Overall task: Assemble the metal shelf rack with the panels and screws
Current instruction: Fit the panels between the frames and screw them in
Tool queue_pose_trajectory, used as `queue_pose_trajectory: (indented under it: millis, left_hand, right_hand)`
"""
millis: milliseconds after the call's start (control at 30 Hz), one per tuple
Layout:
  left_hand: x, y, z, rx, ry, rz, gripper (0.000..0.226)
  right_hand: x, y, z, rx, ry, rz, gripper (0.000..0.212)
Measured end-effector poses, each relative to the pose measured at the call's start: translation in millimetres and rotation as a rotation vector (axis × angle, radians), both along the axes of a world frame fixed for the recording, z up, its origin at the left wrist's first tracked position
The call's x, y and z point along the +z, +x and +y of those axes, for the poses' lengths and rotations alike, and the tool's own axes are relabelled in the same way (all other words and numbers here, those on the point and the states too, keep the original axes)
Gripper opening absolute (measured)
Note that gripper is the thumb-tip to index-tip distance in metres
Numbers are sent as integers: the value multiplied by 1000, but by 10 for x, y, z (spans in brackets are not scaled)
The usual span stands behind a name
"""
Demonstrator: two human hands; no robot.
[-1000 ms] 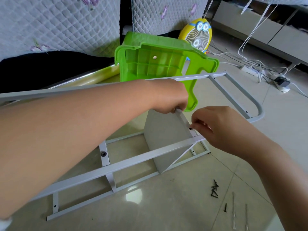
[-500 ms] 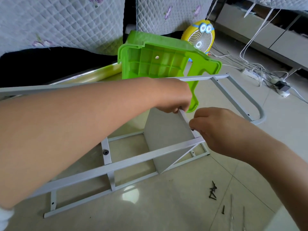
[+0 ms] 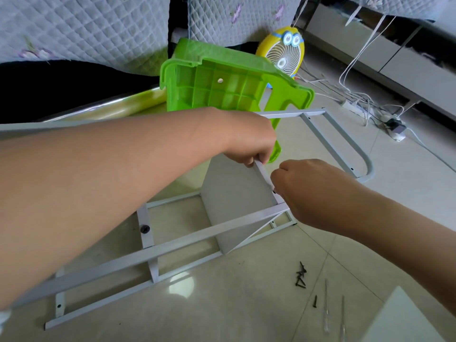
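The grey metal rack frame [image 3: 197, 239] is lying on its side on the tiled floor [image 3: 222, 304], with a flat grey metal panel [image 3: 232, 201] standing upright between its rails. The left hand [image 3: 249, 144] is holding the panel's top corner, its grip curling tight round the edge. The right hand [image 3: 303, 191] is pinching a small black screw [image 3: 274, 191] against the panel's folded side edge, its grip narrow. A pile of loose black screws [image 3: 301, 278] is lying on the floor near the frame. A green plastic stool [image 3: 222, 87] is lying tipped over behind it.
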State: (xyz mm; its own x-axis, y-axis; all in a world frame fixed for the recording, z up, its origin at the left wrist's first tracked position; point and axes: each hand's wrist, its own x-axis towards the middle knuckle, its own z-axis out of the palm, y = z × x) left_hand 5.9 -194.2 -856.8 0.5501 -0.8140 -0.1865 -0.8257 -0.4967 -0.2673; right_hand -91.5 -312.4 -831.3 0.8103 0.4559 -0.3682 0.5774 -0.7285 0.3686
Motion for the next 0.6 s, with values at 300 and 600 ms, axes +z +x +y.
queue_pose_trajectory:
  millis: [300, 600]
  left_hand:
    - [1, -17, 0, 15, -42, 78, 32]
    - [-63, 76, 168, 90, -265, 240, 27]
  right_hand:
    - [40, 31, 114, -97, -24, 42, 33]
    - [85, 81, 209, -33, -81, 83, 35]
